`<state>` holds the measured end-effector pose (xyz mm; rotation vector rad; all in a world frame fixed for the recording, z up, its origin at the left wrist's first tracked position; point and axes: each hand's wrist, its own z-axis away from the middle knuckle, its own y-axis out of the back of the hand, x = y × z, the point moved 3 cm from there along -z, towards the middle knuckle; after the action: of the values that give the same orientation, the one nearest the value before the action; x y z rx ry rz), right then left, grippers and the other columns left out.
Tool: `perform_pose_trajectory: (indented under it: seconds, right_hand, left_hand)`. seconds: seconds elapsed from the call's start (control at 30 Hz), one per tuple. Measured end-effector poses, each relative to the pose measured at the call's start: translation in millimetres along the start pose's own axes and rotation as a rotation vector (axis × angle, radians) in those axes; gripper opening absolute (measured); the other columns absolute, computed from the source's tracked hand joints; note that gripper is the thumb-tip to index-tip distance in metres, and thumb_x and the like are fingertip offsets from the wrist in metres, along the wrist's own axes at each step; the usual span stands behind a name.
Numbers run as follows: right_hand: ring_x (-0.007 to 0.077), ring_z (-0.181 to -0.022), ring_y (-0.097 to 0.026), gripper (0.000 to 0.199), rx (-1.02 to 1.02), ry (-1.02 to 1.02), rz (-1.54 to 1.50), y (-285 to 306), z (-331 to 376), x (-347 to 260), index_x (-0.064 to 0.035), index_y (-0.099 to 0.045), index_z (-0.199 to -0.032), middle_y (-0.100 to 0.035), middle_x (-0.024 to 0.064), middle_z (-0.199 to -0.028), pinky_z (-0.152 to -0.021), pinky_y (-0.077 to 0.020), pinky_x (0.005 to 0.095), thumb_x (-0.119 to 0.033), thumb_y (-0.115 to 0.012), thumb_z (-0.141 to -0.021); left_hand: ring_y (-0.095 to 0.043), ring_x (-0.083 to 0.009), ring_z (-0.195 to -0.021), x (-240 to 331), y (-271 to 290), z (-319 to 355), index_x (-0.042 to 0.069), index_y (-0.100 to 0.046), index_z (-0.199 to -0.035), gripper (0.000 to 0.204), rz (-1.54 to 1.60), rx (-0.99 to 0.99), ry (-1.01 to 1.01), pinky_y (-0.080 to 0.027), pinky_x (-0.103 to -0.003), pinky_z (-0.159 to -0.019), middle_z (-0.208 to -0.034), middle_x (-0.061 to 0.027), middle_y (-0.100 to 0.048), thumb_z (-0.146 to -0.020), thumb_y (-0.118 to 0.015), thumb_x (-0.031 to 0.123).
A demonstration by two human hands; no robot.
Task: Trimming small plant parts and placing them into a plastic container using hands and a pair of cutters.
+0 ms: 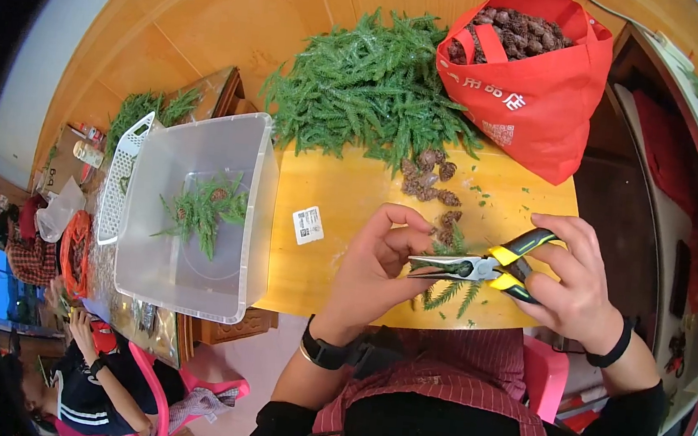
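My right hand (583, 278) grips yellow-and-black-handled pliers (478, 268), jaws pointing left. My left hand (378, 263) pinches something small at the plier tips, with green fir-like sprigs (451, 293) hanging below between both hands; the pinched piece itself is hidden by my fingers. Both hands hover over the near edge of a yellow table (341, 209). A few brown pine cones (430, 180) lie just beyond my hands.
A large heap of green sprigs (370, 85) fills the table's far side. A red bag (531, 76) full of cones stands at the far right. A clear plastic bin (194, 211) holding finished sprigs sits left, beside a white basket (122, 171). Another person (91, 370) sits lower left.
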<state>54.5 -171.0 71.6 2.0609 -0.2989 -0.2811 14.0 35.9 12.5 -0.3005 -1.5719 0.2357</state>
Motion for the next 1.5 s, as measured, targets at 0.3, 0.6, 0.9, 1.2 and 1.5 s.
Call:
perform_pose_trajectory:
  seconds: [0.3,0.6,0.9,1.2,1.5]
  right_hand:
    - [0.0345,-0.101,-0.05,0.026,0.071,-0.063,0.031,-9,8,-4,-0.0056,-0.048,-0.061,-0.053,0.0102,-0.087,-0.077,-0.0408,0.0477,-0.019,-0.07,-0.055]
    - [0.0361,-0.102,-0.049,0.028,0.029,-0.098,-0.04,-8,9,-4,-0.0042,-0.052,-0.063,-0.054,0.01,-0.088,-0.078,-0.04,0.0473,-0.02,-0.074,-0.057]
    - [0.0332,-0.105,-0.049,0.029,-0.015,-0.193,-0.122,0,7,-9,-0.0054,-0.051,-0.061,-0.057,0.0086,-0.09,-0.084,-0.0383,0.044,-0.021,-0.075,-0.058]
    - [0.0344,-0.089,-0.055,0.026,0.091,-0.456,-0.678,-7,27,-2,0.0004,-0.054,-0.067,-0.06,0.0136,-0.079,-0.088,-0.0388,0.0426,-0.019,-0.072,-0.064]
    - [0.033,-0.092,-0.055,0.023,0.102,-0.458,-0.552,-23,12,-22,-0.0009,-0.06,-0.074,-0.061,0.0125,-0.085,-0.087,-0.0402,0.0416,-0.017,-0.072,-0.062]
  left_hand:
    - [-0.059,-0.0133,-0.079,-4,-7,5,0.007,-0.039,-0.1,0.045,-0.011,0.098,-0.093,-0.049,-0.024,-0.068,-0.084,-0.0034,-0.056,-0.066,-0.059,-0.014]
    - [-0.058,-0.0123,-0.081,-7,-13,11,0.007,-0.038,-0.096,0.039,-0.097,0.198,-0.22,-0.049,-0.022,-0.067,-0.085,-0.0047,-0.056,-0.069,-0.06,-0.011]
    - [-0.056,-0.0105,-0.079,-8,-11,13,0.007,-0.039,-0.096,0.038,0.025,0.169,-0.127,-0.047,-0.02,-0.067,-0.085,-0.0027,-0.054,-0.069,-0.058,-0.013]
    - [-0.05,-0.007,-0.082,-6,-5,16,0.007,-0.041,-0.099,0.04,-0.014,0.28,-0.229,-0.042,-0.018,-0.069,-0.089,-0.0013,-0.048,-0.069,-0.059,-0.012]
    - [-0.049,-0.0069,-0.081,-11,-13,16,0.008,-0.04,-0.099,0.04,-0.038,0.375,-0.332,-0.042,-0.019,-0.069,-0.09,-0.0017,-0.048,-0.07,-0.058,-0.012]
